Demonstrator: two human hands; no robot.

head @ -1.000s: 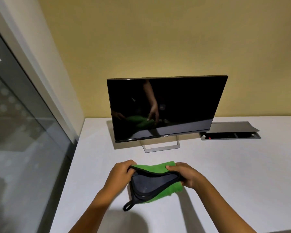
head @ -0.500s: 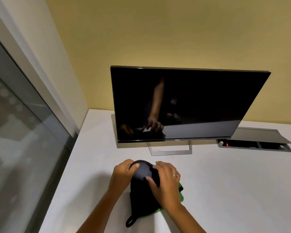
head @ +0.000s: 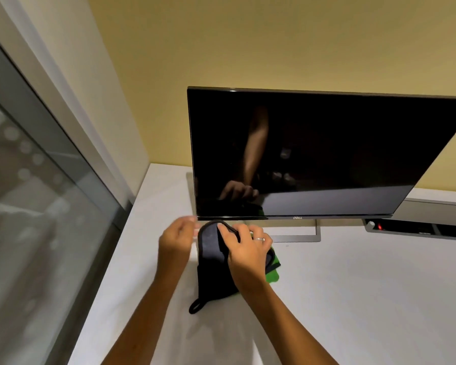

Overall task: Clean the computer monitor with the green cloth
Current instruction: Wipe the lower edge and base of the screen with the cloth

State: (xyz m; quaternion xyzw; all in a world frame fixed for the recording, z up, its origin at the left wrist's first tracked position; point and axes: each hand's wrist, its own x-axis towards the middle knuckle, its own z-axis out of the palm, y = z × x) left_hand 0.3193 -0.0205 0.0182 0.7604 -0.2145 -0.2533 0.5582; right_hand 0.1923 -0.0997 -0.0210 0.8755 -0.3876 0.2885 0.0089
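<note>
The black Dell monitor (head: 313, 154) stands switched off on the white desk (head: 353, 299), with its lower left corner just above my hands. The green cloth (head: 273, 275) lies in front of it with its dark grey backing and black trim turned up, so only a green corner shows at the right. A black loop hangs from its near end. My right hand (head: 248, 254) lies across the cloth and its fingers grip the black rim at the top. My left hand (head: 177, 241) is at the cloth's left edge with curled fingers holding that edge.
The monitor's metal frame stand (head: 295, 237) sits just behind the cloth. An open cable box (head: 419, 227) with a grey flap is set into the desk at the right. A glass wall (head: 37, 206) runs along the desk's left edge, and a yellow wall rises behind.
The camera has come closer to the monitor. The cloth was turned from green side up to dark backing up, and my right hand now grips its top rim.
</note>
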